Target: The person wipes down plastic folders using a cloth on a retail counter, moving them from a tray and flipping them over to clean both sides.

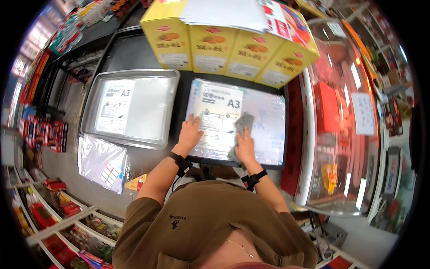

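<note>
On the black tabletop lies a plastic-wrapped A3 paper folder pack (265, 121) with a printed white cover sheet (218, 101). My left hand (190, 132) rests with spread fingers on the pack's left edge. Under the fingers of my right hand (245, 146) is a crumpled grey cloth (244, 123), pressed on the pack just right of the cover sheet. To the left, a shallow metal tray (170, 111) holds a similar A3 pack (114, 107). Both my wrists wear black bands.
Yellow cartons (211, 50) stand along the table's back, with white paper (225, 13) on top. A glass display case (339, 134) is at the right. Plastic-wrapped sheets (100, 161) lie front left. Shelves of packaged goods (67, 215) fill the lower left.
</note>
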A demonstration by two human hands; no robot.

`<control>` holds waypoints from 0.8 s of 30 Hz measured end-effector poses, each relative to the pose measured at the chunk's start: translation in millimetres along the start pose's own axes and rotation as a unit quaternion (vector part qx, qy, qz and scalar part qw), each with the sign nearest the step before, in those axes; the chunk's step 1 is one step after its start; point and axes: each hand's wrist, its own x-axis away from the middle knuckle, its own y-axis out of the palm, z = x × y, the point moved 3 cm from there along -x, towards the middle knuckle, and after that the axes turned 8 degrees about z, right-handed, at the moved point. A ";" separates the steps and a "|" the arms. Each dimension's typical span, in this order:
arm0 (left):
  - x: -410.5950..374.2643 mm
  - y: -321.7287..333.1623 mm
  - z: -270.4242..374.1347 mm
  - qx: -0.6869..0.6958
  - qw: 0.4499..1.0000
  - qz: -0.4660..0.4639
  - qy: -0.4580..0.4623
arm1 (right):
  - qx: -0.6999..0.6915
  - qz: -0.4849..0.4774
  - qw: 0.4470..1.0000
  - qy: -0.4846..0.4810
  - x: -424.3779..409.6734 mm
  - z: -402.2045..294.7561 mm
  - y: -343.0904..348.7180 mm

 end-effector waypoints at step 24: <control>-3.4 -4.8 -15.6 0.046 0.998 -0.042 0.011 | -0.038 0.159 0.963 0.216 68.0 106.4 -36.6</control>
